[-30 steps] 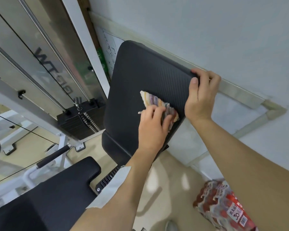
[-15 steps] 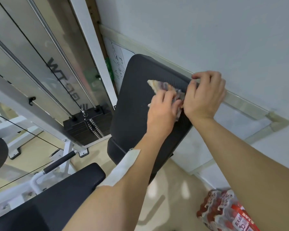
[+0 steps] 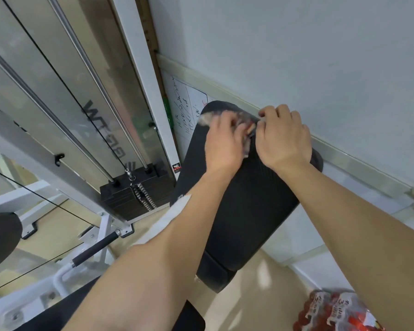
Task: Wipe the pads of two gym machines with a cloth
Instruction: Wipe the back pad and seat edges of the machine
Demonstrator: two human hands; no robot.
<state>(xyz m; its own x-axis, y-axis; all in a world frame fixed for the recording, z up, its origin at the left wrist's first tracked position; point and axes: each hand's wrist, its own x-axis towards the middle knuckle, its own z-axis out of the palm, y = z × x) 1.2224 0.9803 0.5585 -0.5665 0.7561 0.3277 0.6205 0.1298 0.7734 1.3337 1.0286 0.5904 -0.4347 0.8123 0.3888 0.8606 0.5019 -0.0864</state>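
Left hand [image 3: 221, 142] grip: fingers curled down over a small multicoloured striped rag cloth [image 3: 245, 130], pressing it flat against the upper part of the black textured vinyl back pad [image 3: 246, 199]. Cloth is blurred; only its pale left corner and a striped strip between the two hands show. Right hand [image 3: 283, 139] grip: fingers hooked over the pad's top edge at upper centre of the frame, closed on the pad itself, no cloth in it as far as can be seen.

Change noted: a second ago the cloth sat mid-pad, below the right hand; half a second ago it was nearer the top; now it lies at the top edge, just beside the right hand and possibly touching it. Right hand has kept its place on the edge. Judgement: an upward stroke has reached its limit, so the upper face of this pad is covered; lower pad and black seat pad [image 3: 189, 318] at bottom centre may remain.

Containers: shrink-wrapped pack of red-labelled bottles [image 3: 339, 311] on the floor, lower right; count not readable. Black weight stack [image 3: 134, 197] stands left of the pad.
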